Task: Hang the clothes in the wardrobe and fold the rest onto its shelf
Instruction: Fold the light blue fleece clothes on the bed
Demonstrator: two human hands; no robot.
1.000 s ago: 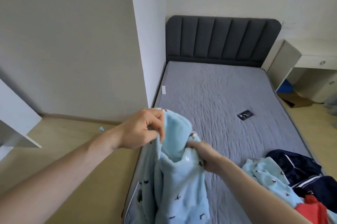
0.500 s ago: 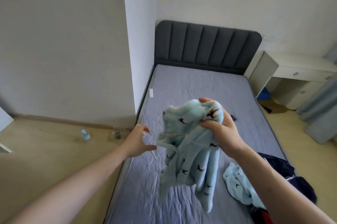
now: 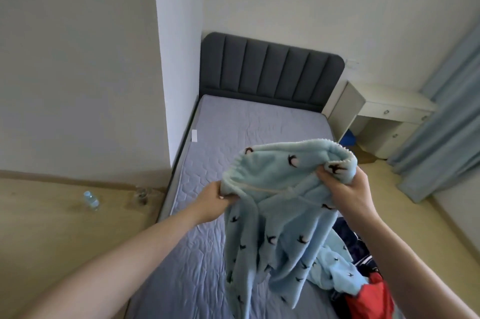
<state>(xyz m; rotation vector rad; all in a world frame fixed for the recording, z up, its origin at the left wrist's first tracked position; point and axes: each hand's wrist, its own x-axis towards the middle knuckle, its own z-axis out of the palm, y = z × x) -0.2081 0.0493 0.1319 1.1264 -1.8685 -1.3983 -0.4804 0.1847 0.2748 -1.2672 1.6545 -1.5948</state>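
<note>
Fleecy pale-blue pyjama trousers (image 3: 280, 214) now hang over the bed (image 3: 233, 136), stretched at the waistband between both hands. A moment ago the left hand (image 3: 215, 201) was free and reaching; now it pinches the left end, while the right hand (image 3: 345, 188) grips the other. Spread like this, they look ready for folding. More clothes (image 3: 363, 290) wait on the mattress corner.

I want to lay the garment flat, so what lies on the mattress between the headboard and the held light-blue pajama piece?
In the head view, the mattress between headboard and pajama piece shows bare quilted fabric.
</note>
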